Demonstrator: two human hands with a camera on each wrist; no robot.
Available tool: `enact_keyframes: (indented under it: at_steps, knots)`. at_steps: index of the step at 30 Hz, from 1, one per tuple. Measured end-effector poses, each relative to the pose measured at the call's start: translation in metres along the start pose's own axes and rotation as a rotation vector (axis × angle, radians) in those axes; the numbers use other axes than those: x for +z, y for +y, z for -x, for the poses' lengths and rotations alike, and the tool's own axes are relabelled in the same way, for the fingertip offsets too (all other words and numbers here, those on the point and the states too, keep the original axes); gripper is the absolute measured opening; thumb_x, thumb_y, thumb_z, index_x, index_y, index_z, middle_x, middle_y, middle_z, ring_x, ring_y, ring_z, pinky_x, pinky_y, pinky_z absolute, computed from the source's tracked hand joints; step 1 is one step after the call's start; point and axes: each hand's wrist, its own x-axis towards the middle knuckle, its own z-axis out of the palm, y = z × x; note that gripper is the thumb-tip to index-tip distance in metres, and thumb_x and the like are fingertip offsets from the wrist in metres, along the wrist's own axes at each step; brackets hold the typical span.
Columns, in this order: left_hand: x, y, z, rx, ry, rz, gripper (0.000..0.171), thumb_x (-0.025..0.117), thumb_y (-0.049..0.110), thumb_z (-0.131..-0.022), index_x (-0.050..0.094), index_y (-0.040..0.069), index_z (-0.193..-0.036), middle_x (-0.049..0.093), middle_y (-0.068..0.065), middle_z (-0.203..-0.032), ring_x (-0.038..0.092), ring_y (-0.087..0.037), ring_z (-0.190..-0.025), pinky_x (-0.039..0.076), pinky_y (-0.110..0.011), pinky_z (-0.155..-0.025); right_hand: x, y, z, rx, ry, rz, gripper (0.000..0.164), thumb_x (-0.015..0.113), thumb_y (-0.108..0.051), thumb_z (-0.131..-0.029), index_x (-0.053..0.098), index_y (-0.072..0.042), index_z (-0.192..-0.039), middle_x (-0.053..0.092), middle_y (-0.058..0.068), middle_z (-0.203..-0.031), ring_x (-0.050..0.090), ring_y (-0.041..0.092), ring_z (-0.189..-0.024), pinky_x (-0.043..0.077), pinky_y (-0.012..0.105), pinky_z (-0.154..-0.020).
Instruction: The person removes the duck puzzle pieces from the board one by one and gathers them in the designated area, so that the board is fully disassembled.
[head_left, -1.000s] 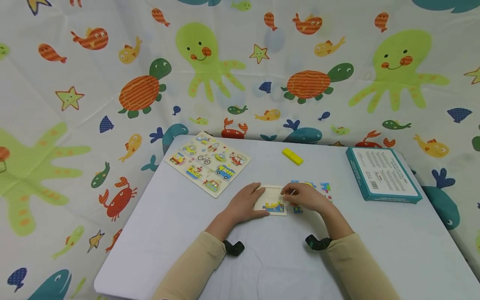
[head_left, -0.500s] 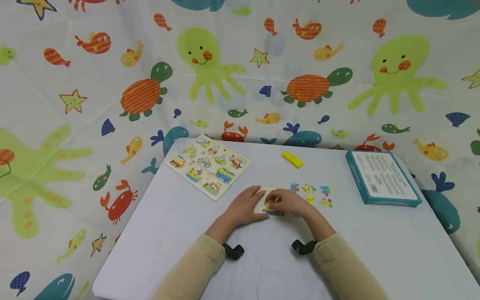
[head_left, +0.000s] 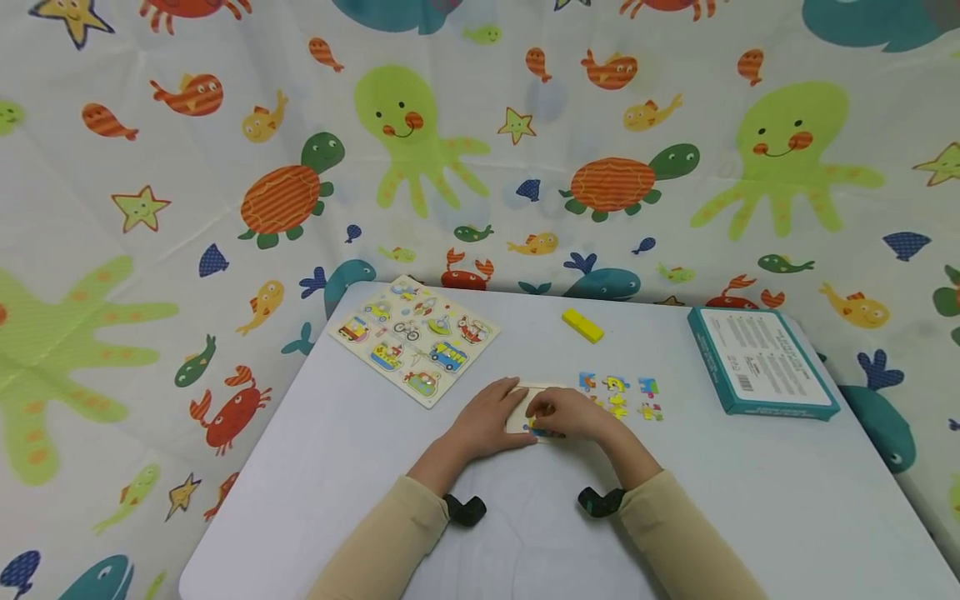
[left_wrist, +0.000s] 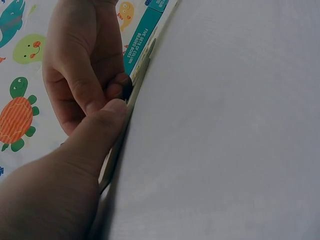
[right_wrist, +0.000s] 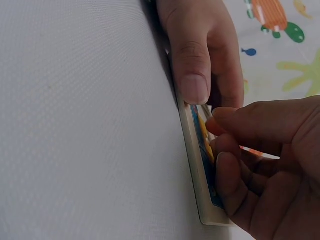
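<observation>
My left hand [head_left: 483, 417] holds a small wooden puzzle board [right_wrist: 215, 216] flat on the table, thumb along its near edge and fingers at its far edge. Over the board, my right hand [head_left: 573, 415] has thumb and fingertips brought together in a pinch on a small puzzle piece, mostly hidden by the fingers. Blue and yellow pieces [right_wrist: 204, 145] lie inside the frame beneath those fingertips. Just right of the hand, several loose jigsaw pieces [head_left: 617, 383] lie in rows, some partly covered by it.
A larger wooden board with vehicle pictures [head_left: 412, 342] lies at the back left. A yellow block [head_left: 582, 325] sits behind the loose pieces. On the right is a teal and white box [head_left: 765, 358]. A cloth with sea animals [head_left: 517, 167] hangs behind the white table [head_left: 750, 492].
My right hand has moved left from beside the loose pieces to over the puzzle board, uncovering more of those pieces. The left hand has stayed on the board. The head view has tilted slightly up.
</observation>
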Motion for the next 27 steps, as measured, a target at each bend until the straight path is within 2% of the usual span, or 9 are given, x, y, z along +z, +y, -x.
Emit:
enact_keyframes:
  at_steps: [6, 14, 20, 27]
  knots:
    - [0.0015, 0.0004, 0.0012, -0.003, 0.003, -0.004, 0.091, 0.055, 0.075, -0.084, 0.036, 0.021, -0.154, 0.029, -0.002, -0.162, 0.028, -0.022, -0.150, 0.029, -0.041, -0.122, 0.0009, -0.0005, -0.0001, 0.014, -0.025, 0.010, 0.008, 0.067, -0.015, -0.093, 0.071, -0.018, -0.099, 0.064, -0.003, -0.089, 0.057, 0.013, -0.070, 0.048, 0.026, -0.063]
    - [0.0024, 0.0006, 0.0020, 0.007, 0.010, 0.003, 0.090, 0.055, 0.075, -0.084, 0.035, 0.022, -0.154, 0.030, -0.002, -0.161, 0.029, -0.023, -0.149, 0.030, -0.042, -0.122, 0.0009, 0.0003, 0.0022, -0.066, -0.052, -0.011, 0.010, 0.068, -0.014, -0.093, 0.068, -0.013, -0.103, 0.065, -0.001, -0.090, 0.058, 0.013, -0.070, 0.050, 0.027, -0.064]
    - [0.0017, 0.0005, 0.0002, 0.009, 0.013, -0.007, 0.089, 0.057, 0.073, -0.085, 0.036, 0.021, -0.154, 0.030, -0.002, -0.161, 0.029, -0.022, -0.149, 0.029, -0.041, -0.122, -0.0002, 0.0022, 0.0006, -0.093, -0.037, 0.001, 0.010, 0.068, -0.015, -0.093, 0.066, -0.013, -0.103, 0.065, -0.001, -0.100, 0.058, 0.013, -0.080, 0.051, 0.028, -0.072]
    - [0.0011, 0.0001, -0.0006, 0.001, 0.009, 0.010, 0.089, 0.057, 0.073, -0.084, 0.036, 0.022, -0.154, 0.030, -0.001, -0.161, 0.028, -0.022, -0.149, 0.029, -0.042, -0.122, -0.0004, 0.0033, -0.0002, -0.090, -0.025, 0.005, 0.008, 0.067, -0.014, -0.093, 0.063, -0.017, -0.100, 0.064, -0.004, -0.098, 0.055, 0.014, -0.088, 0.048, 0.031, -0.079]
